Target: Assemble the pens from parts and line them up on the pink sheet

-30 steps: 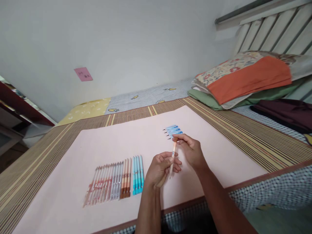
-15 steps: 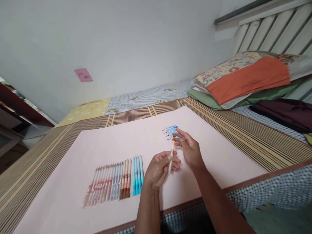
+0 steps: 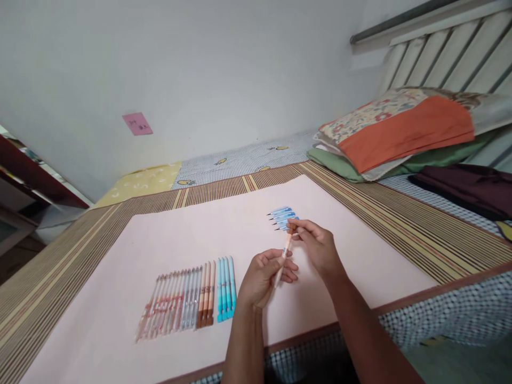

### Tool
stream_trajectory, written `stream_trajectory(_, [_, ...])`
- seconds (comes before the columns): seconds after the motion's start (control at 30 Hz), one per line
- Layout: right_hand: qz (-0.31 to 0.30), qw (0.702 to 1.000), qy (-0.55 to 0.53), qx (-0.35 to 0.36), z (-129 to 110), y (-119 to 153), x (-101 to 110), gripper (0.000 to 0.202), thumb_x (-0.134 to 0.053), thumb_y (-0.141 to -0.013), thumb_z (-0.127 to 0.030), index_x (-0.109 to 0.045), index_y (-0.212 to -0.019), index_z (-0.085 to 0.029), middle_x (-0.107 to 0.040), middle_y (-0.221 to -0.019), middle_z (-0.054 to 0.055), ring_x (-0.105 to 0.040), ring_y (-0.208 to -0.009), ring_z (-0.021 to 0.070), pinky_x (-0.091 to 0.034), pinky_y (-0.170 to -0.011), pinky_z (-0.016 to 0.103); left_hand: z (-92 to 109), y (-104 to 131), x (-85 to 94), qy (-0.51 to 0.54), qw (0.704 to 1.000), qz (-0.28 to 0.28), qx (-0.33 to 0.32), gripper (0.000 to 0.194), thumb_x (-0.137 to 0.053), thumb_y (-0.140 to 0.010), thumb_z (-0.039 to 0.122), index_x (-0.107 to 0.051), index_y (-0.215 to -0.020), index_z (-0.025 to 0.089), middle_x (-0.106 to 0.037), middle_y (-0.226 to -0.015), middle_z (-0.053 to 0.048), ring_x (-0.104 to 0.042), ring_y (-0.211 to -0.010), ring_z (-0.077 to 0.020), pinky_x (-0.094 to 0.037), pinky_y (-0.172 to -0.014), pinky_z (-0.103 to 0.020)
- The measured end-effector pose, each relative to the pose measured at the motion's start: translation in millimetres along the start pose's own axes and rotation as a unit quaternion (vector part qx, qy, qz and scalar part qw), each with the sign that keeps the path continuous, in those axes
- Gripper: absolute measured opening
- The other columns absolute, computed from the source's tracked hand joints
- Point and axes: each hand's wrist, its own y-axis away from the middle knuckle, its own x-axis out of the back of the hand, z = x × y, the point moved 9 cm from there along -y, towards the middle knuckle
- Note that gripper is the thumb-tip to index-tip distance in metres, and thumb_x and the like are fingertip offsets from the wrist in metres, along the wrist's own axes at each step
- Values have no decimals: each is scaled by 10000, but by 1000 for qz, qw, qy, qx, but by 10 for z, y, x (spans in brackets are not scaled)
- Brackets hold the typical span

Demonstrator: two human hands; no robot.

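Observation:
A cream pen with a brown end (image 3: 287, 244) is held between my two hands above the pink sheet (image 3: 180, 234). My left hand (image 3: 264, 274) pinches its pale lower part between thumb and fingers. At the upper end, my right hand (image 3: 318, 245) grips the brown part with thumb and fingertips. Just behind that hand lie several blue-and-white pens (image 3: 281, 214) with dark tips pointing left. Left of my hands is a row of clear pens with red and grey marks (image 3: 170, 304), brown-and-cream pens (image 3: 206, 293) and turquoise pens (image 3: 226, 288).
The sheet lies on a striped mat (image 3: 216, 190) over a checked cloth (image 3: 248, 154). Folded pillows (image 3: 408, 130) and dark clothing (image 3: 464, 186) are piled at the right, near a white radiator (image 3: 444, 50). A pink note (image 3: 137, 124) is stuck on the wall.
My right hand has come down a little and its fingers have closed on the pen's brown end. The pen's upper end has tilted slightly to the right.

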Motion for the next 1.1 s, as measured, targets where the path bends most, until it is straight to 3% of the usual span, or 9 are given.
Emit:
stream_trajectory(0.13, [-9, 1000, -8, 4, 16, 24, -63, 271, -571, -848, -276, -758, -1037, -220, -759, -984, 59, -688, -954, 218, -547, -796, 357, 10, 3, 20, 17, 1000, 9, -18, 359, -849, -718, 320, -721, -935, 64, -743, -755, -108, -674, -584, -142, -512, -585, -233])
stream_trajectory(0.33, [-12, 1000, -19, -5, 36, 13, -72, 283, -576, -853, -291, -749, -1059, -205, -755, -1025, 79, -692, -968, 229, -553, -788, 358, -1, 0, 35, 12, 1000, 0, 8, 366, -845, -726, 327, -728, -939, 53, -747, -757, -116, -669, -563, -135, -501, -554, -218])
stream_trajectory(0.47, [-11, 1000, 13, 3, -2, 1, -22, 351, -522, -892, -283, -697, -1188, -213, -742, -1106, 92, -691, -987, 230, -560, -796, 374, -16, -7, 30, 11, 1000, -6, 22, 390, -841, -730, 347, -732, -958, 51, -748, -757, -116, -678, -571, -140, -508, -553, -215])
stream_trajectory(0.57, [-43, 993, 88, 61, -163, 14, -40, 380, -475, -905, -217, -673, -1228, -237, -709, -1183, 85, -671, -1046, 227, -549, -864, 399, -30, -9, 31, 2, 1000, -8, 28, 393, -833, -737, 356, -732, -964, 52, -746, -746, -112, -677, -563, -141, -511, -552, -219])
stream_trajectory(0.67, [-115, 960, 203, 152, -350, 81, -158, 371, -484, -868, -138, -713, -1138, -251, -670, -1238, 72, -612, -1158, 240, -489, -994, 438, -26, -8, 56, -11, 1000, -1, 27, 384, -826, -743, 352, -722, -962, 54, -748, -744, -115, -670, -548, -140, -508, -552, -223])
stream_trajectory(0.73, [-146, 938, 257, 178, -379, 116, -200, 343, -498, -853, -119, -732, -1069, -245, -670, -1221, 71, -596, -1174, 249, -466, -1024, 447, -14, 3, 91, -17, 999, 5, 29, 391, -834, -736, 338, -707, -984, 63, -755, -759, -123, -671, -544, -147, -508, -558, -234])
stream_trajectory(0.83, [-161, 932, 282, 165, -318, 112, -173, 294, -504, -866, -136, -734, -1021, -234, -689, -1153, 73, -620, -1115, 243, -483, -988, 428, 54, 46, 162, -3, 1000, 8, 21, 479, -822, -758, 387, -673, -1092, 78, -768, -843, -152, -698, -606, -173, -527, -611, -264])
stream_trajectory(0.97, [-126, 950, 269, 99, -178, 66, -78, 210, -548, -870, -207, -737, -963, -218, -711, -1028, 69, -658, -972, 234, -513, -871, 387, 267, 109, 248, 64, 997, 2, -46, 653, -795, -758, 536, -636, -1218, 101, -754, -948, -147, -705, -734, -178, -541, -722, -289])
stream_trajectory(1.1, [-142, 972, 185, 14, -6, 148, -289, 168, -615, -833, -244, -740, -933, -195, -739, -902, 54, -669, -833, 215, -517, -754, 331, 357, 78, 429, 22, 988, 97, -117, 556, -892, -672, 367, -681, -1122, 117, -703, -781, -33, -625, -636, -103, -480, -645, -220])
